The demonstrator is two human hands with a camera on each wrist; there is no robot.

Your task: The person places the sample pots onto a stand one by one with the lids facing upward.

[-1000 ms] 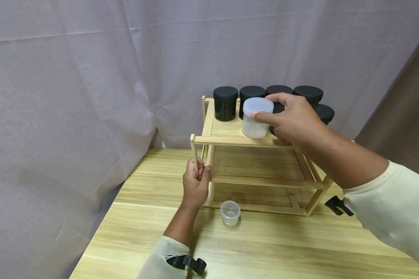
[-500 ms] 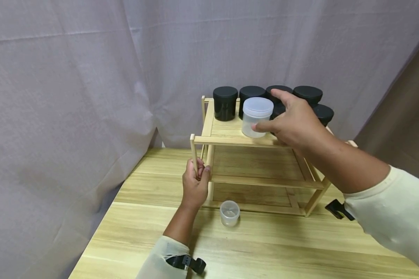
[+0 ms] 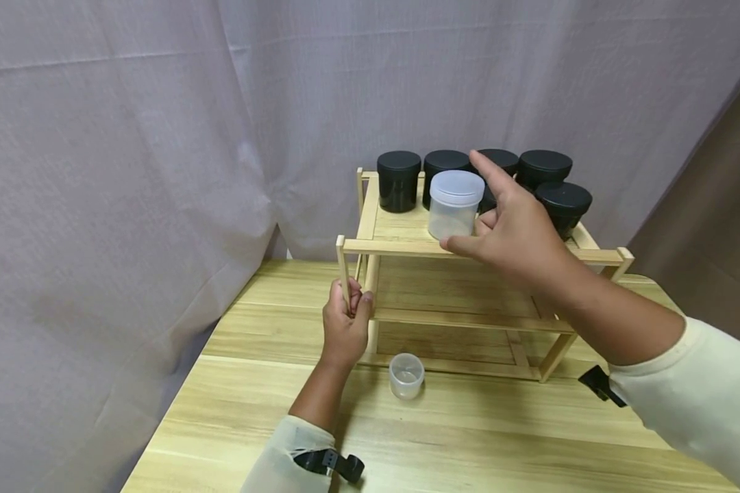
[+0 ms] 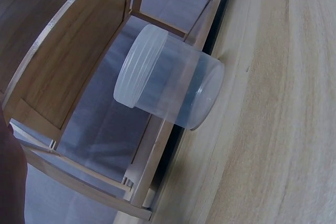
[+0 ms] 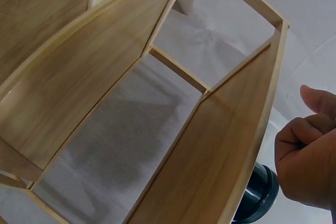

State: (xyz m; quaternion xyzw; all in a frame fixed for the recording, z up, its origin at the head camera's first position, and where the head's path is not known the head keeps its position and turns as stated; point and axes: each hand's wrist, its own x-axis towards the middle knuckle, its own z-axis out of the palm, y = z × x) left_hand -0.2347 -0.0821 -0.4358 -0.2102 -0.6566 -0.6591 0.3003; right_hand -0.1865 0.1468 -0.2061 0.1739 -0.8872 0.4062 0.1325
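My left hand [image 3: 345, 329] grips the front left post of a light wooden shelf rack [image 3: 456, 250]; its fingers also show at the top of the right wrist view. A frosted clear jar [image 3: 451, 220] with a whitish lid stands upright on the top shelf, near the front edge. Just right of it is my right hand [image 3: 521, 236], holding nothing. The index finger points up and away, the thumb reaches toward the jar's base, and the other fingers bend inward. In the right wrist view, this hand [image 5: 310, 153] appears beside the rack, near a black jar [image 5: 257, 195].
Several black lidded jars [image 3: 398, 183] stand on the top shelf behind and to the right of the frosted jar. A second clear jar [image 3: 405, 385] stands on the wooden table [image 3: 253, 411] before the rack. Grey cloth [image 3: 160, 171] hangs behind.
The right thumb and index finger have let go of the frosted jar and spread apart; the hand has moved slightly down and to the right. The jar and left hand stay put.
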